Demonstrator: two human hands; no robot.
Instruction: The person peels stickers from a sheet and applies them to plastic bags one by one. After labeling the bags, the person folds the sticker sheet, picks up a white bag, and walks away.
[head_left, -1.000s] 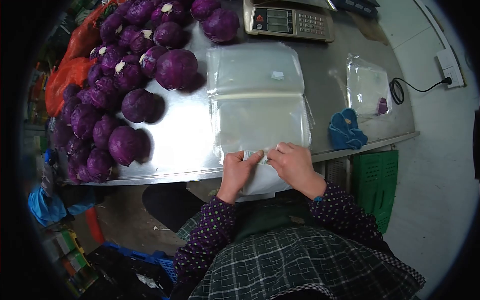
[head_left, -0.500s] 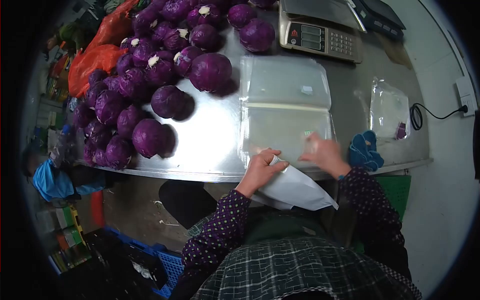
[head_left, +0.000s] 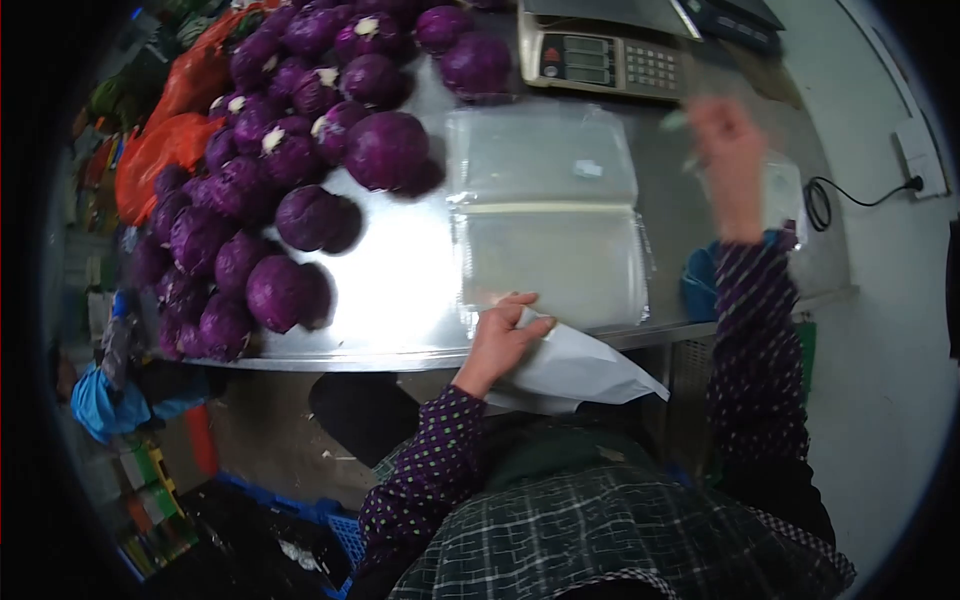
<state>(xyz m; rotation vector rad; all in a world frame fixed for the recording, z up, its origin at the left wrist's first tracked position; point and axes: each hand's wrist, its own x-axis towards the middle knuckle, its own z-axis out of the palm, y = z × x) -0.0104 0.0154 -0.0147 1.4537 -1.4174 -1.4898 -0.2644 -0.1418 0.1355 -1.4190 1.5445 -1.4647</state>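
Observation:
My left hand [head_left: 500, 343] pinches the upper edge of a white sheet of paper [head_left: 585, 372], which hangs over the table's front edge toward the apron. Clear plastic bags [head_left: 550, 262] lie flat in a stack just beyond that hand, with a small pale label [head_left: 587, 169] on the upper part. Raised over the right side of the table, my right hand [head_left: 728, 135] is smeared by motion. A small pale green piece [head_left: 675, 121] shows at its fingertips, and I cannot tell whether the fingers grip it.
Many purple cabbages [head_left: 386, 150] are heaped on the left of the metal table [head_left: 385, 285], by an orange net bag [head_left: 165, 160]. A weighing scale [head_left: 605, 62] stands at the back. Blue cloth [head_left: 700, 285] lies front right. A black cable [head_left: 850, 203] runs to the wall.
My right hand has swung away from the plastic bags, up and to the right. The left hand keeps its hold on the white sheet. The whole view has shifted slightly.

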